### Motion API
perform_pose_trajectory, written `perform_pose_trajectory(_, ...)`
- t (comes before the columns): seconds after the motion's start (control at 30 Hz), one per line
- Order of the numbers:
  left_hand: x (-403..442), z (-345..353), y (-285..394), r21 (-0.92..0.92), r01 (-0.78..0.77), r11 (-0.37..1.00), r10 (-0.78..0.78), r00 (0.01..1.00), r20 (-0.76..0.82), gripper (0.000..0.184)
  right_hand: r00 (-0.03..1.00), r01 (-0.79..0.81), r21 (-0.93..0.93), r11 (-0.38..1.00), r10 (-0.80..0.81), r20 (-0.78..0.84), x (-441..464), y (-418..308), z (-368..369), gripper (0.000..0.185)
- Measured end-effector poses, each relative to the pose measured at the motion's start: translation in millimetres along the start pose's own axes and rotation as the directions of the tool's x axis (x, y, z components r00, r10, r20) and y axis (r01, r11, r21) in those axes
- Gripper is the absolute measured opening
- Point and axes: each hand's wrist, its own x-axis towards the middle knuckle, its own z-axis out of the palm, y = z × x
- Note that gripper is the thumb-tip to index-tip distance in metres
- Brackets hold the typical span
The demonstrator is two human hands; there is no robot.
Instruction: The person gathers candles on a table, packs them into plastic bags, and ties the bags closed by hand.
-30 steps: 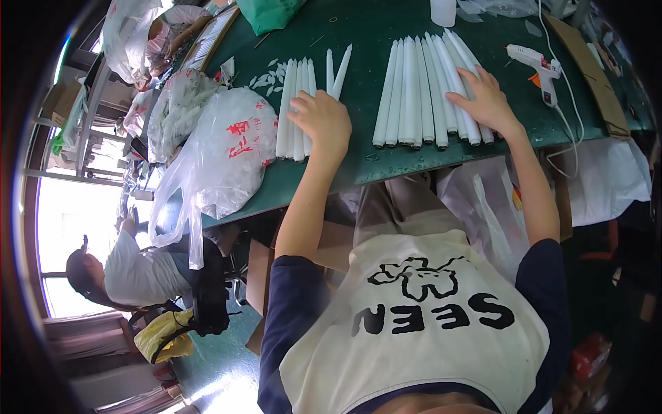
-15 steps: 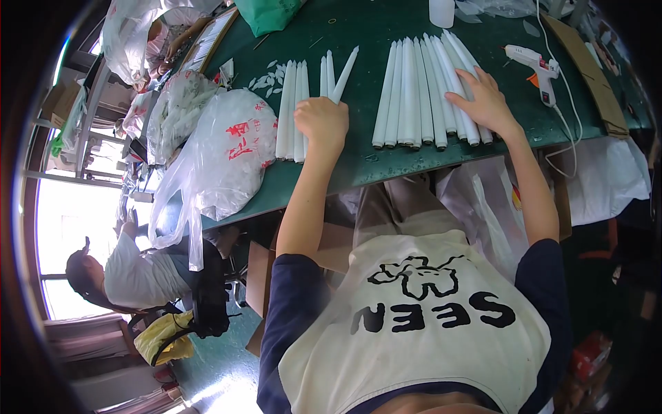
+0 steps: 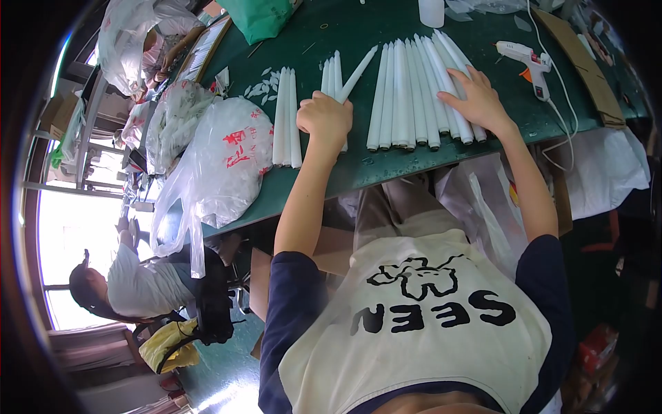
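Note:
My left hand (image 3: 324, 115) is closed around several white taper candles (image 3: 335, 72) lying on the table. One candle (image 3: 358, 74) leans out of that grip, its tip slanting toward the larger row. Just left of this hand, a small group of candles (image 3: 284, 117) lies side by side. The larger row of white candles (image 3: 407, 96) lies to the right, dark ends toward me. My right hand (image 3: 478, 101) rests on the right end of this row, fingers spread. The lower parts of the candles in my left hand are mostly hidden.
A glue gun (image 3: 531, 65) with a white cord lies at right beside a cardboard strip (image 3: 583, 69). Small white pieces (image 3: 261, 90) and a stuffed plastic bag (image 3: 231, 162) are at left. A green bag (image 3: 258, 17) is at the back. Another person (image 3: 148, 279) sits at left.
My left hand has shifted right with its candles, widening the space from the small left group. The slanted candle leans further right. My right hand stays on the larger row.

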Motion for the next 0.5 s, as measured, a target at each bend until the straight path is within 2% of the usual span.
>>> perform_pose_trajectory(0.07, 4, -2, 7, -0.007, -0.035, 0.999, 0.035, 0.999, 0.040, 0.057, 1.000, -0.005, -0.008, 1.000, 0.005, -0.009, 0, -1, 0, 0.068)
perform_pose_trajectory(0.17, 10, 0, 20, -0.077, -0.057, 0.995, 0.057, 0.998, -0.006, 0.060, 1.000, -0.017, -0.018, 1.000, 0.017, 0.002, 0, -2, -2, 0.068)
perform_pose_trajectory(0.3, 9, -12, 32, -0.082, -0.157, 0.984, 0.163, 0.985, 0.060, 0.060, 0.999, -0.032, -0.060, 0.998, 0.034, 0.032, -4, -11, -11, 0.064)
perform_pose_trajectory(0.4, 11, -8, 34, -0.178, -0.231, 0.957, 0.239, 0.971, 0.028, 0.065, 0.998, -0.033, -0.048, 0.998, 0.036, 0.059, -4, -11, -13, 0.065)
perform_pose_trajectory(0.5, 11, -14, 32, -0.276, -0.242, 0.930, 0.295, 0.941, 0.168, 0.075, 0.993, -0.046, -0.027, 0.999, 0.049, 0.104, -3, -14, -18, 0.065)
